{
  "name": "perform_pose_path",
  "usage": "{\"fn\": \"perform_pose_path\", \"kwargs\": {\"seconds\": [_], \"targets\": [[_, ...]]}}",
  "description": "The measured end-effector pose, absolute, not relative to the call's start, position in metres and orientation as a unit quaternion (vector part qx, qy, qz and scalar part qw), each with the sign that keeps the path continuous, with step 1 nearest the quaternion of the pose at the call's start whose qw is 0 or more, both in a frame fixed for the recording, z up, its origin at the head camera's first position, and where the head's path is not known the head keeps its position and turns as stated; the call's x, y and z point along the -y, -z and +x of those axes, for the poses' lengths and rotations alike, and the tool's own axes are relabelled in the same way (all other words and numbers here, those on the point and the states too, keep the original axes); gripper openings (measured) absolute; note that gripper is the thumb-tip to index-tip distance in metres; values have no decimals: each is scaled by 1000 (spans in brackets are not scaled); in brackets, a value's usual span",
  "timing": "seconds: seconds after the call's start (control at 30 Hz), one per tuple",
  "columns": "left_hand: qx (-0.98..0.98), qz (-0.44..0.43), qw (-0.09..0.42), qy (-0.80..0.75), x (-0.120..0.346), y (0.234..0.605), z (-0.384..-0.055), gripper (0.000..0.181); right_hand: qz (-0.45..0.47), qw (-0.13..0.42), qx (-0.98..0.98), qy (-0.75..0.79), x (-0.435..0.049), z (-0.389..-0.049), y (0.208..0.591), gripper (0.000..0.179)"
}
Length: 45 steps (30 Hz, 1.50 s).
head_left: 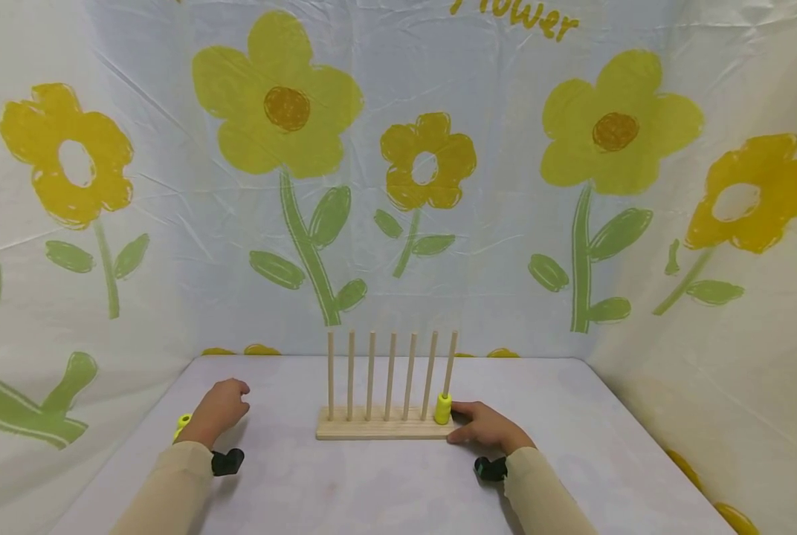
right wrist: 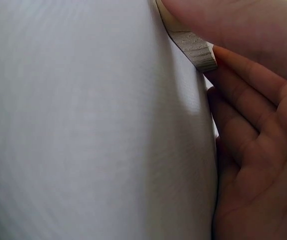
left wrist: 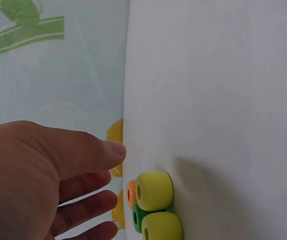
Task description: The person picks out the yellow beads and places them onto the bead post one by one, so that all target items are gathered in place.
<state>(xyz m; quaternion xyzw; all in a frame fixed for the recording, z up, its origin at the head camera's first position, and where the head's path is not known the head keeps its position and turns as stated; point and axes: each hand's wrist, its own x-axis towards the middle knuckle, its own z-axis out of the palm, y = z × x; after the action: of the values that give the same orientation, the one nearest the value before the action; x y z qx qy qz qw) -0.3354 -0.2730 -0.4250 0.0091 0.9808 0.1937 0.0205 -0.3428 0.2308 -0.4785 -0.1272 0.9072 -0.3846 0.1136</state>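
A wooden peg stand (head_left: 372, 429) with several upright rods stands on the table, yellow beads (head_left: 443, 409) stacked low on its rightmost rod. My right hand (head_left: 488, 429) grips the right end of the stand's base, thumb at the front edge and fingers behind; the right wrist view shows the base's wooden end (right wrist: 196, 50) between them. Over the table's left side hovers my left hand (head_left: 219, 412), fingers loosely bent around nothing. In the left wrist view, two yellow beads (left wrist: 156, 191), a green bead (left wrist: 138, 216) and an orange bead (left wrist: 131, 194) lie beyond the left fingertips.
A pale cloth covers the table (head_left: 345, 490). Behind it and at both sides hangs a curtain (head_left: 412, 297) printed with yellow flowers. Each wrist wears a black device (head_left: 227, 462). In the head view the left hand partly hides the loose beads (head_left: 183, 423).
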Motion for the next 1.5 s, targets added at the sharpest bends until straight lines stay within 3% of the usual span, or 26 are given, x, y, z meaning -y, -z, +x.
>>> {"fn": "perform_pose_path", "kwargs": {"seconds": [0.37, 1.1, 1.5], "targets": [[-980, -4, 34, -195, 278, 433, -333, 34, -122, 110, -910, 380, -230, -347, 482, 79], [-994, 17, -16, -110, 277, 446, -330, 24, -116, 111, -910, 382, -229, -344, 482, 78], [-982, 21, -5, -186, 272, 447, -339, 32, -118, 108, -912, 379, -230, -346, 483, 78]]}}
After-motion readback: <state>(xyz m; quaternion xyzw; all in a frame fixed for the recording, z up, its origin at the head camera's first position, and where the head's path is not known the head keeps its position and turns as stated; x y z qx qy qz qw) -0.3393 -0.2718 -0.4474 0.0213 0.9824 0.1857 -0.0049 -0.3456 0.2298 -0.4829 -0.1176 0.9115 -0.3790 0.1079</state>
